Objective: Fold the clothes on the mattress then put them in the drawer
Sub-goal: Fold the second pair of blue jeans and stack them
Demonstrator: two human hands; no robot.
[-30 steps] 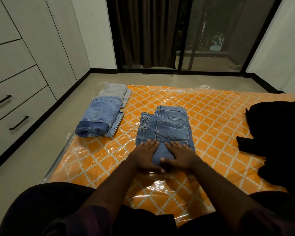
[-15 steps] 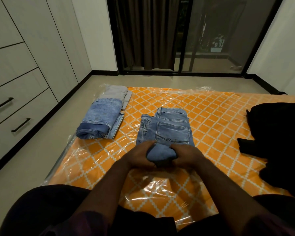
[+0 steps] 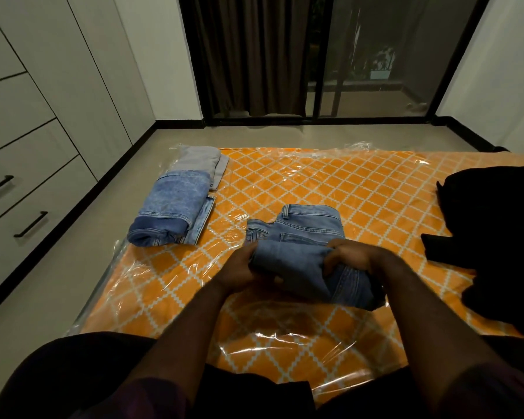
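Note:
A pair of light blue jeans (image 3: 303, 234) lies part-folded in the middle of the orange patterned mattress (image 3: 330, 182), which is wrapped in clear plastic. My left hand (image 3: 242, 267) grips the near folded end on its left side. My right hand (image 3: 348, 258) grips the same end on the right, lifting it off the mattress and over the waistband part. A folded blue denim piece (image 3: 173, 213) lies at the mattress's left edge, with a folded grey garment (image 3: 198, 161) just behind it. Closed drawers (image 3: 28, 201) with black handles stand at the left.
A heap of black clothes (image 3: 493, 234) covers the right side of the mattress. A strip of grey floor (image 3: 73, 252) runs between mattress and drawers. Dark curtains and a glass sliding door (image 3: 315, 55) close the far wall. My dark-clothed legs fill the bottom edge.
Both hands went from pressing flat on the jeans' near end to gripping it, and have lifted and rolled it toward the waistband, spreading a little apart.

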